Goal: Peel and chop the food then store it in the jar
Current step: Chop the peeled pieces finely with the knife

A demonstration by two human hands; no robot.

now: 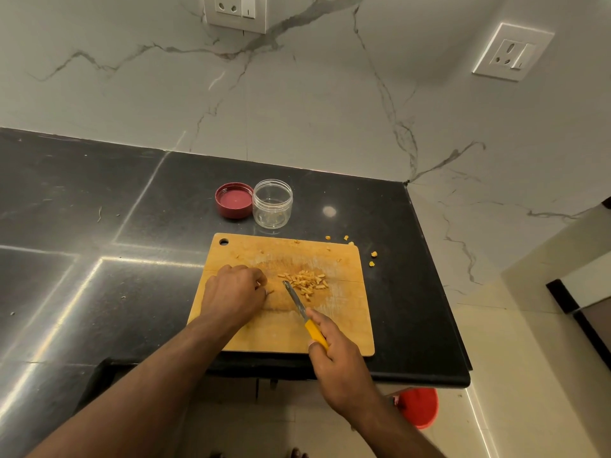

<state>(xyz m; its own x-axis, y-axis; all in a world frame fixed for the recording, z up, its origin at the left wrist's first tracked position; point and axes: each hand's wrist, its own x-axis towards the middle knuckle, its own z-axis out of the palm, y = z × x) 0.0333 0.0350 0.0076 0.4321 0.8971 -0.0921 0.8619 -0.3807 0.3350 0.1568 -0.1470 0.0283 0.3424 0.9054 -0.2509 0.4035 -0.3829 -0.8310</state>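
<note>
On board (344,328), knife (305,312) beside pieces (305,282).

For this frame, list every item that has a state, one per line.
Clear plastic jar: upright, uncapped, nearly empty.
Dark red screw lid: off, inside facing up, beside the jar.
Yellow-handled knife: gripped by right hand.
Orange food pieces: chopped, piled on wooden cutting board.
Left hand: fingers curled, resting on board.

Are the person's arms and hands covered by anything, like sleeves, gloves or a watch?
Nothing is worn as far as the view shows. The left hand and right hand are bare, without gloves, and no rings are visible on the fingers. Both forearms are bare to the picture's lower edge: no sleeves, watch or bracelet show.
</note>
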